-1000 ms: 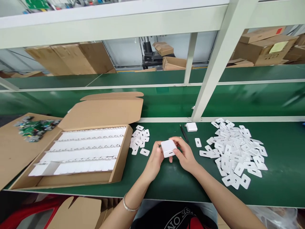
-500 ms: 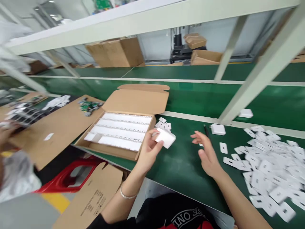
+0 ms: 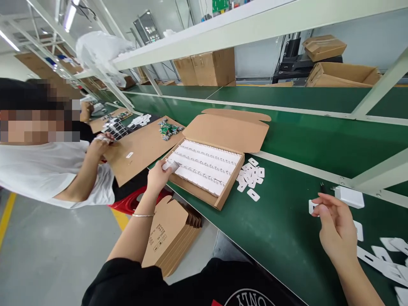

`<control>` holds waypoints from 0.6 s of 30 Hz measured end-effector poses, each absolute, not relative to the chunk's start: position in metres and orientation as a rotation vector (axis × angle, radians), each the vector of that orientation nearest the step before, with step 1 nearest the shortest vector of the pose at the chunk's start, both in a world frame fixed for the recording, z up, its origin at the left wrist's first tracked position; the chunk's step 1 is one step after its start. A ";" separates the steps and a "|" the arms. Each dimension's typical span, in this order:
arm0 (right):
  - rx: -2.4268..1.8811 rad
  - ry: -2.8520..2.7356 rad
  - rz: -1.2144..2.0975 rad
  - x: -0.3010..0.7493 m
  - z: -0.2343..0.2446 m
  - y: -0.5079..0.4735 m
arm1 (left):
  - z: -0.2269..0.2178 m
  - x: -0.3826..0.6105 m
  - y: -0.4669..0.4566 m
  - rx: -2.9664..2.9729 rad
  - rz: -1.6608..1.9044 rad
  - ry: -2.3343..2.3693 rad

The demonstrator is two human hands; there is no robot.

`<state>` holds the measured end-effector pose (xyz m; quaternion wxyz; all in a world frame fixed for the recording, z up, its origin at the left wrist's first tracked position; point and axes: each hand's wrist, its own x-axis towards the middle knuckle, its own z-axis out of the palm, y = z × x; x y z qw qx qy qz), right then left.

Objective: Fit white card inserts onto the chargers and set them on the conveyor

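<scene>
With thumb and fingers, my left hand (image 3: 157, 178) holds a white rectangular casing (image 3: 172, 165) at the near left corner of an open cardboard box (image 3: 219, 204). Rows of white pieces (image 3: 204, 163) fill most of that box. Over the green worktop at the right, my right hand (image 3: 338, 227) has its fingers closed at a small white slotted plate (image 3: 312, 207); the fingertips partly cover it. Just beyond this hand stands a white plug-shaped casing (image 3: 349, 197), with a thin dark tool (image 3: 322, 187) next to it.
Loose slotted plates (image 3: 251, 175) lie right of the box, and more (image 3: 382, 259) at the lower right. A co-worker (image 3: 63, 170) sits at the left by a cardboard sheet (image 3: 143, 146) with green circuit boards (image 3: 168, 128). Folded cartons (image 3: 172, 238) stand below the bench edge.
My view has turned left. My left hand has carried the white casing from right of the box to its near left corner. My right hand's fingers have closed at the small plate.
</scene>
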<state>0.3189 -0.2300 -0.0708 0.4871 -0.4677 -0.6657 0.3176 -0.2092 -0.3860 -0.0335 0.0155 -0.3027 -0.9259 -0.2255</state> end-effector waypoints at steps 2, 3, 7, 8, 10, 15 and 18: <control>-1.186 -1.622 0.738 0.320 -0.070 -0.228 | -0.038 -0.211 -0.378 -1.016 -0.644 -2.907; -1.214 -1.634 0.705 0.322 -0.069 -0.226 | -0.040 -0.212 -0.374 -1.043 -0.619 -2.917; -1.332 -1.782 0.373 0.338 -0.070 -0.212 | -0.039 -0.213 -0.367 -1.090 -0.539 -2.953; -1.359 -1.830 0.248 0.345 -0.071 -0.207 | -0.038 -0.212 -0.367 -1.106 -0.526 -2.956; -1.432 -1.903 0.020 0.361 -0.076 -0.197 | -0.033 -0.202 -0.368 -1.146 -0.503 -2.956; -1.804 -1.896 -0.152 0.395 -0.076 -0.193 | -0.018 -0.139 -0.368 -1.208 -0.438 -2.668; -1.896 -1.895 0.083 0.391 -0.068 -0.203 | -0.012 -0.082 -0.357 -1.345 -0.577 -2.299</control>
